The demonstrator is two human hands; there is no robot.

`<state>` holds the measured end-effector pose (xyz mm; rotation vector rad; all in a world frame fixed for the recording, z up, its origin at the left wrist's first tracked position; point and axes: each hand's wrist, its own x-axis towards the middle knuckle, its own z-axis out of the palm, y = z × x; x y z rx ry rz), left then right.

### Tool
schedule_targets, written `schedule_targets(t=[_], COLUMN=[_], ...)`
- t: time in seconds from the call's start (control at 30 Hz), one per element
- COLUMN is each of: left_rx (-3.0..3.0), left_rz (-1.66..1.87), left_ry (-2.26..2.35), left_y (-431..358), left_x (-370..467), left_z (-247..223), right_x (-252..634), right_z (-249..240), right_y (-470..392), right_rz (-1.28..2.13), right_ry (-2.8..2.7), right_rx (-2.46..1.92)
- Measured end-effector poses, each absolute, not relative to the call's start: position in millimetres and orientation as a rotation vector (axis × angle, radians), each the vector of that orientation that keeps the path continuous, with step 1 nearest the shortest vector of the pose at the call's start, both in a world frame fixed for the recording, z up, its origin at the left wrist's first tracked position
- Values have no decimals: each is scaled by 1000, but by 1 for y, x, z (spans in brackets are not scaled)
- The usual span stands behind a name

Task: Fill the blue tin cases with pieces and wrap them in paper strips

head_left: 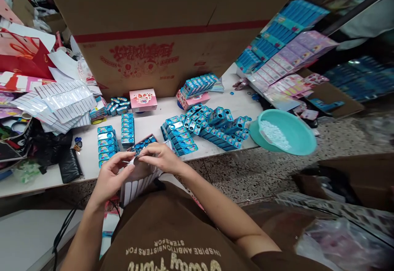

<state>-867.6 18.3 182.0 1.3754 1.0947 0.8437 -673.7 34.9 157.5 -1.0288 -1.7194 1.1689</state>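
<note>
My left hand (112,174) is closed in a pinch over my lap, with a small white piece (132,161) showing at its fingertips. Close against it, my right hand (163,158) also pinches; what sits between its fingers is too small to make out. Below both hands lies a sheet of white strips (138,189), partly covered by them. Just beyond the fingers, an open box of small round blue-rimmed pieces (146,143) stands at the table edge. Stacks of small blue boxes flank it, one stack (106,144) to the left and another (180,135) to the right.
A large cardboard carton (147,29) stands behind the white table (234,103). Two pink strawberry boxes, one pink box (143,99) nearer the left, sit before it. A turquoise basin (303,137) with white bits overhangs the right end. Printed sheets (66,103) pile up at left.
</note>
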Motion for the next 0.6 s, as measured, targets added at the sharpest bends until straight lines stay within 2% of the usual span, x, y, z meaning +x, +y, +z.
schedule_targets(t=[0.17, 0.6], left_rx=[1401, 1294], left_rz=[791, 990], left_ry=[1101, 1456], left_y=[20, 21], left_x=[-871, -859], left_z=[181, 174], right_x=[-676, -674], right_z=[162, 168], right_y=[30, 29], right_rz=[1230, 1329], right_ry=[-1671, -1561], right_rx=[-1062, -1210])
